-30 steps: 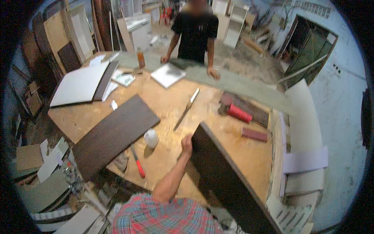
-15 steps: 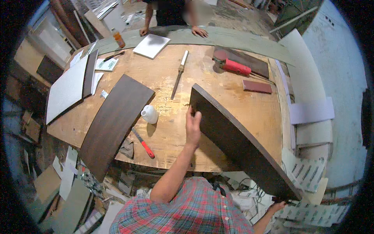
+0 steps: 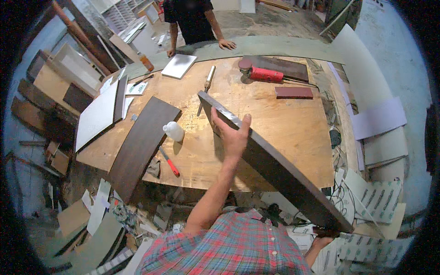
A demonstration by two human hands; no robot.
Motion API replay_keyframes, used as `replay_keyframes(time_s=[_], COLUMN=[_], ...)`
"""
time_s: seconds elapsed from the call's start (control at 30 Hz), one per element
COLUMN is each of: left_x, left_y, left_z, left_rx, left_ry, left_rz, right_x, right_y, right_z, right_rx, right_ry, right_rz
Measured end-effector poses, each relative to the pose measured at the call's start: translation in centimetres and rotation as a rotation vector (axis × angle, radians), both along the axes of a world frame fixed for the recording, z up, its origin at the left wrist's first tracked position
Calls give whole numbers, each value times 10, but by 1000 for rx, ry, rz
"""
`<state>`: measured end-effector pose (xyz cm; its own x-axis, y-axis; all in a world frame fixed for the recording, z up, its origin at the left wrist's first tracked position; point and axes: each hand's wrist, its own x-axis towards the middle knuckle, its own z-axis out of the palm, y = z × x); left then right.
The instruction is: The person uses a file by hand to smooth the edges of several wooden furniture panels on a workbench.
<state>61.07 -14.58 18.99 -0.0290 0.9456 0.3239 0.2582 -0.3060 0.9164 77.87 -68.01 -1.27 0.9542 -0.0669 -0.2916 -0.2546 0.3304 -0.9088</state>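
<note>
Dark board (image 3: pixel 275 167): tilted on edge over worktop (image 3: pixel 293 123); left hand (image 3: pixel 233 135) clasps its upper edge, right hand (image 3: pixel 323 237) grips near end.

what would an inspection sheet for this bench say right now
surface: plywood bench, bare wood, worn.
job's things: long dark board tilted on edge over the bench.
clutter: second dark panel, white bottle, red-handled tool, red power tool, white sheet.
grips: left hand clasps the board's top edge; right hand at its near end, mostly hidden.
cables: black cord from the power tool.
surroundings: another person leaning on the far side; offcuts on the floor.
</note>
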Motion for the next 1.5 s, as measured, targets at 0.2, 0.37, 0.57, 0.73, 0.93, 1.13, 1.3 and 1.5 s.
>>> replay_keyframes(time_s=[0.2,0.37,0.57,0.73,0.93,1.13,1.3,1.5], left_x=[-12,-4,7,26,17,20,-9,-9], left_y=[5,-32,-124,-176,-182,-208,-203,-197], left_z=[-31,2,5,14,9,38,15,0], left_rx=[-161,-271,-405,-404,-488,-576,-543,-428], left_ry=[-213,-48,-10,0,37,10,25,-1], left_rz=[82,-20,-138,-183,-131,78,104,146], right_x=[13,57,74,80,75,66,52,46], right_y=[-25,-24,1,12,16,21,35,42], right_z=[-50,-57,-13,-26,-72,-89,-52,-72], right_rx=[23,-269,-241,-285,-467,-737,-338,-178], right_ry=[164,-52,-42,-39,117,41,418,409], right_rz=[253,708,1046,1139,1130,1202,1255,1260])
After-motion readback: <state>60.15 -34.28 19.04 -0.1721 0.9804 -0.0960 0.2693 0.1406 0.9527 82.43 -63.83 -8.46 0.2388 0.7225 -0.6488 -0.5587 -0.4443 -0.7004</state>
